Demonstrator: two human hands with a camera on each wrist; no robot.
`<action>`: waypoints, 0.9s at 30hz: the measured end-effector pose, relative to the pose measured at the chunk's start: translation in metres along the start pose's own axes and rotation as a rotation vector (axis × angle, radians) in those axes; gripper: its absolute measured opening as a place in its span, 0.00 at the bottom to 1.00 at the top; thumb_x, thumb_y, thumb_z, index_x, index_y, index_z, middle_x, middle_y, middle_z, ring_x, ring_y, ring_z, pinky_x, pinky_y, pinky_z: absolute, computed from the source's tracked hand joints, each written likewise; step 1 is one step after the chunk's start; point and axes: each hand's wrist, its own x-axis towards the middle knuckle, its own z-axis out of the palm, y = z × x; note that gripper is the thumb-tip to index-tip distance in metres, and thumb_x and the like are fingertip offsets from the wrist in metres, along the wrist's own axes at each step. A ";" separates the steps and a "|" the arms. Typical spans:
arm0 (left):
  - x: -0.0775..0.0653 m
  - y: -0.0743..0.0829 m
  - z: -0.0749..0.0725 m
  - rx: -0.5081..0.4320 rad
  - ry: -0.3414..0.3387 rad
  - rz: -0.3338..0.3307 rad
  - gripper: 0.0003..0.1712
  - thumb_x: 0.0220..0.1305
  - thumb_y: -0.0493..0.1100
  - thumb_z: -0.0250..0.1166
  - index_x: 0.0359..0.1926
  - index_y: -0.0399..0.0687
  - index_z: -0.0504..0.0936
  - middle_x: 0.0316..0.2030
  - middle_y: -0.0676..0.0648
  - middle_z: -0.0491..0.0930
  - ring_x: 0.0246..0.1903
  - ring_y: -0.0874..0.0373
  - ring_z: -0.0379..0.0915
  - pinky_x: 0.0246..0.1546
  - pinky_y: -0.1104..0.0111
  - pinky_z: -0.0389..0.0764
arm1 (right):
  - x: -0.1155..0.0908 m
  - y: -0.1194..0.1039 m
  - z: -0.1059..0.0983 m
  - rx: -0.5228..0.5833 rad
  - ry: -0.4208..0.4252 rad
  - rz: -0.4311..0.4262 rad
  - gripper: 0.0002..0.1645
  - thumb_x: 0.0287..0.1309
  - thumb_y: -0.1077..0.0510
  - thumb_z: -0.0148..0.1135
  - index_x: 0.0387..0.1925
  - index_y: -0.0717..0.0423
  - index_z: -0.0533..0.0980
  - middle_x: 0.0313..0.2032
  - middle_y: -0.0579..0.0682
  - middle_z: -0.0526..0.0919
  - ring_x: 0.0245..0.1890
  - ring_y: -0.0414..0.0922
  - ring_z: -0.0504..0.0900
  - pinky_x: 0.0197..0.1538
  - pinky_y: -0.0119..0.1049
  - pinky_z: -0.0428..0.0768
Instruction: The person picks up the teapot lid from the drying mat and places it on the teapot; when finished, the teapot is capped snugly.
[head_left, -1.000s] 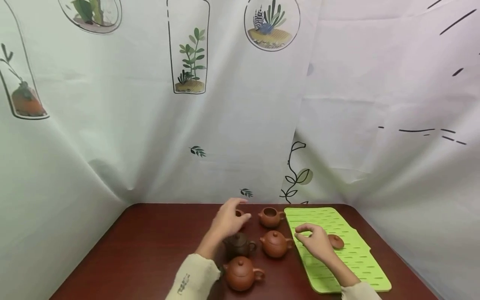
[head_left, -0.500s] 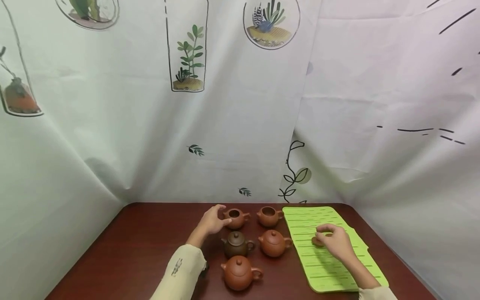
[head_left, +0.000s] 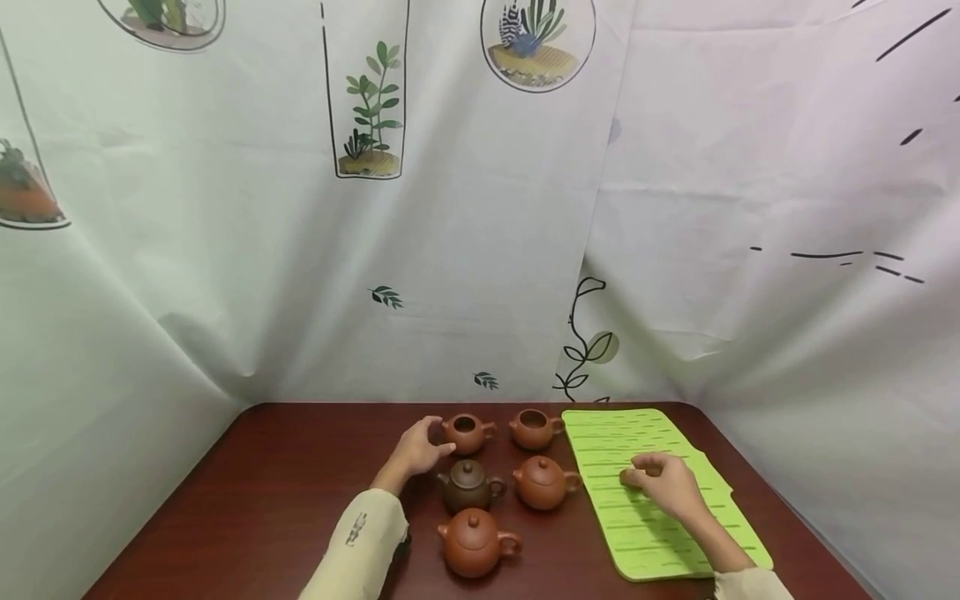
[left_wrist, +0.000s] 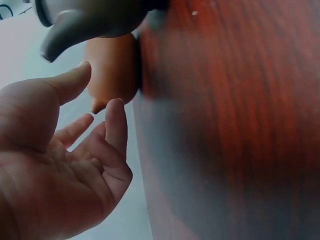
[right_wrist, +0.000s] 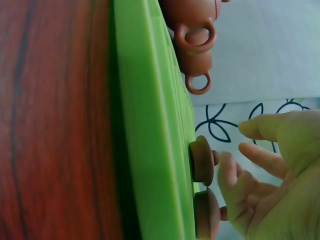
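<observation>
My left hand (head_left: 418,446) is beside a lidless reddish-brown teapot (head_left: 464,434) at the back of the table, thumb and fingers spread about its spout side. In the left wrist view, the fingertips are close to this pot; contact is hard to tell. My right hand (head_left: 670,486) hovers over the green mat (head_left: 637,542), fingers loosely bent. Two reddish-brown teapot lids lie on the mat in the right wrist view: one lid (right_wrist: 202,161) near the fingertips, another lid (right_wrist: 206,215) beside it. The hand appears apart from both. In the head view it mostly covers them.
A second lidless teapot (head_left: 532,430) stands at the back, right of the first. Nearer are a dark brown lidded teapot (head_left: 468,485), a reddish-brown lidded one (head_left: 543,483), and another lidded teapot (head_left: 472,546) in front. A white printed curtain (head_left: 465,250) hangs behind the table.
My left hand has moved left and down from over the back-left teapot to its side, uncovering it. My right hand has shifted right across the mat, covering the lid that showed before.
</observation>
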 end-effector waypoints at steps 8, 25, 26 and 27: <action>0.002 0.004 0.001 -0.011 -0.002 0.003 0.32 0.64 0.43 0.69 0.66 0.36 0.71 0.62 0.34 0.72 0.61 0.36 0.68 0.57 0.43 0.71 | 0.004 0.008 0.001 -0.012 -0.002 -0.021 0.22 0.60 0.57 0.68 0.51 0.69 0.80 0.43 0.61 0.85 0.41 0.53 0.83 0.38 0.44 0.81; 0.010 0.006 0.011 0.075 0.010 -0.075 0.28 0.63 0.49 0.71 0.61 0.46 0.76 0.54 0.40 0.79 0.52 0.40 0.76 0.45 0.44 0.75 | 0.011 0.016 0.007 0.016 0.016 -0.004 0.14 0.58 0.65 0.69 0.45 0.70 0.82 0.36 0.55 0.85 0.27 0.45 0.81 0.28 0.37 0.77; 0.010 0.007 0.011 0.081 0.010 -0.080 0.28 0.63 0.49 0.71 0.61 0.46 0.76 0.53 0.40 0.79 0.51 0.41 0.76 0.45 0.44 0.76 | 0.012 0.016 0.007 0.019 0.014 0.002 0.14 0.57 0.65 0.69 0.44 0.69 0.82 0.36 0.55 0.85 0.28 0.45 0.81 0.28 0.37 0.78; 0.011 0.009 0.011 0.089 0.009 -0.087 0.28 0.63 0.49 0.71 0.61 0.47 0.76 0.53 0.41 0.79 0.51 0.41 0.76 0.44 0.44 0.76 | 0.012 0.016 0.006 0.019 0.010 0.003 0.14 0.58 0.64 0.69 0.44 0.69 0.82 0.36 0.55 0.85 0.28 0.45 0.81 0.29 0.37 0.78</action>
